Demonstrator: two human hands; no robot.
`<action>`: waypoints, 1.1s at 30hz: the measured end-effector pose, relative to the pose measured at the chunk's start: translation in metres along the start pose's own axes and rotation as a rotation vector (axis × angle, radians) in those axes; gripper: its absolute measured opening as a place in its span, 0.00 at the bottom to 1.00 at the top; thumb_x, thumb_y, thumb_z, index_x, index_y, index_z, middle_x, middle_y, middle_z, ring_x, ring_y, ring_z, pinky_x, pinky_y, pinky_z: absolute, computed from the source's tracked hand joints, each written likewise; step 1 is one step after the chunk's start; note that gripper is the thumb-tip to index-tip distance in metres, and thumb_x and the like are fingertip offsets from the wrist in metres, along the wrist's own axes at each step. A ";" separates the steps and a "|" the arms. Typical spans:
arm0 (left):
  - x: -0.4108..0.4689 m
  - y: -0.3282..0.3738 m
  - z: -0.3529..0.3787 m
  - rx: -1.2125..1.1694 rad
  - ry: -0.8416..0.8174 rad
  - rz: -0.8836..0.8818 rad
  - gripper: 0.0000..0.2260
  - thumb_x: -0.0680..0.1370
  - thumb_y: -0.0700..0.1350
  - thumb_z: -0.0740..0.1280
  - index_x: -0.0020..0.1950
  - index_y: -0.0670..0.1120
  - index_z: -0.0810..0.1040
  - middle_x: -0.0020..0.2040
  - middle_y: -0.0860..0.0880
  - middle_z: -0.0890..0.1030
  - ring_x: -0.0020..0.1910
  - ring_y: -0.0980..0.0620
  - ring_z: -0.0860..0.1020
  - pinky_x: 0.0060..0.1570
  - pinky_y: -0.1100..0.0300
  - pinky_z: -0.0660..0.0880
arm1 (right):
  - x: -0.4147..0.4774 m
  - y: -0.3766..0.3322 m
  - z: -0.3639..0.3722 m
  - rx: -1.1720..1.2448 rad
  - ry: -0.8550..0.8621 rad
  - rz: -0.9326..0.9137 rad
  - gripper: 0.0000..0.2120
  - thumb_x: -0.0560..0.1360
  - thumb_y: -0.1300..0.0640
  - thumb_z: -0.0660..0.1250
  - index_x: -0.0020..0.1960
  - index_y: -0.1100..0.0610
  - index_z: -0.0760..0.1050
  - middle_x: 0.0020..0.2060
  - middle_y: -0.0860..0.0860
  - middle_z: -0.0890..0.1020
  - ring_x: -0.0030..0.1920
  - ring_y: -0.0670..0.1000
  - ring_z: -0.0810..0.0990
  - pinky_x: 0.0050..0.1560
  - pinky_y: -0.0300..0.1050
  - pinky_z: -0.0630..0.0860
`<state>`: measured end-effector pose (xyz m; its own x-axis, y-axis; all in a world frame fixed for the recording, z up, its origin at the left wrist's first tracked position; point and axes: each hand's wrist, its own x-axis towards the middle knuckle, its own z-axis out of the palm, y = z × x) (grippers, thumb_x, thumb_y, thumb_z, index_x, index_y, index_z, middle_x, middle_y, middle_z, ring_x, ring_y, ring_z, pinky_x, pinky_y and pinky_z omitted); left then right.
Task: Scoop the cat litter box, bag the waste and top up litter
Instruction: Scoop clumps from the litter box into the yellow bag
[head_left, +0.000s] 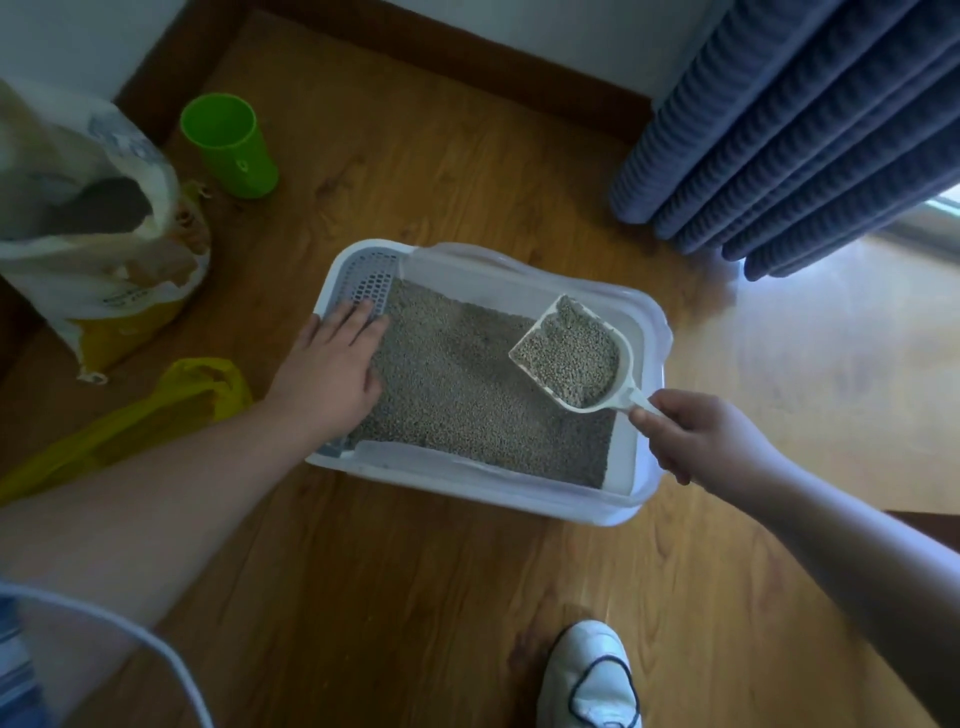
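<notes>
Evidently bracing, left hand (332, 364) lies flat and unclenched on the litter box (644, 467) rim, steadying it while right hand (696, 436) grips the loaded scoop (571, 358) level over the litter (467, 405).

I have a single view to work from, the head-worn camera, which looks forward and steeply down from above the person's own arms. It faces a wooden floor (415, 597), with the litter box (519, 496) near mid-frame and close, within arm's reach. Both forearms enter from the bottom corners: the left hand (327, 371) sits left of centre, the right hand (701, 434) with the scoop (638, 399) right of centre. The lens is wide — lines bow at the edges. It takes in a white shoe (592, 675) at the bottom edge, a curtain (805, 130) at top right, a green cup (228, 145) and the litter sack (78, 234) at left, and the wall (571, 26) along the top.
</notes>
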<state>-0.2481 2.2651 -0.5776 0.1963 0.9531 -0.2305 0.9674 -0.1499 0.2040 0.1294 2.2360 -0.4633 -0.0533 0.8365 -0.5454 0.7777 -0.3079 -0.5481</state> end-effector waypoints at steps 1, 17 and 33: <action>0.000 0.000 0.000 -0.001 0.005 -0.001 0.29 0.81 0.49 0.59 0.81 0.48 0.55 0.82 0.45 0.54 0.81 0.47 0.49 0.78 0.44 0.49 | -0.001 0.001 0.001 0.007 -0.004 0.005 0.20 0.80 0.48 0.65 0.37 0.61 0.69 0.24 0.48 0.75 0.25 0.48 0.72 0.29 0.40 0.68; 0.000 -0.001 0.005 0.003 0.017 -0.002 0.30 0.80 0.48 0.59 0.81 0.47 0.55 0.82 0.46 0.54 0.81 0.47 0.49 0.79 0.44 0.47 | -0.006 0.007 0.002 0.076 -0.020 -0.032 0.22 0.80 0.47 0.64 0.40 0.65 0.68 0.27 0.51 0.74 0.26 0.50 0.70 0.31 0.44 0.68; 0.000 -0.002 0.007 0.008 0.021 -0.001 0.30 0.80 0.48 0.59 0.82 0.48 0.54 0.82 0.46 0.53 0.81 0.47 0.47 0.79 0.44 0.47 | -0.005 0.007 0.004 0.049 -0.002 -0.030 0.21 0.80 0.47 0.65 0.38 0.63 0.69 0.26 0.49 0.74 0.26 0.49 0.71 0.31 0.44 0.69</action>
<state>-0.2489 2.2638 -0.5850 0.1921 0.9584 -0.2110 0.9689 -0.1511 0.1958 0.1324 2.2282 -0.4667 -0.0771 0.8446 -0.5298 0.7441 -0.3049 -0.5944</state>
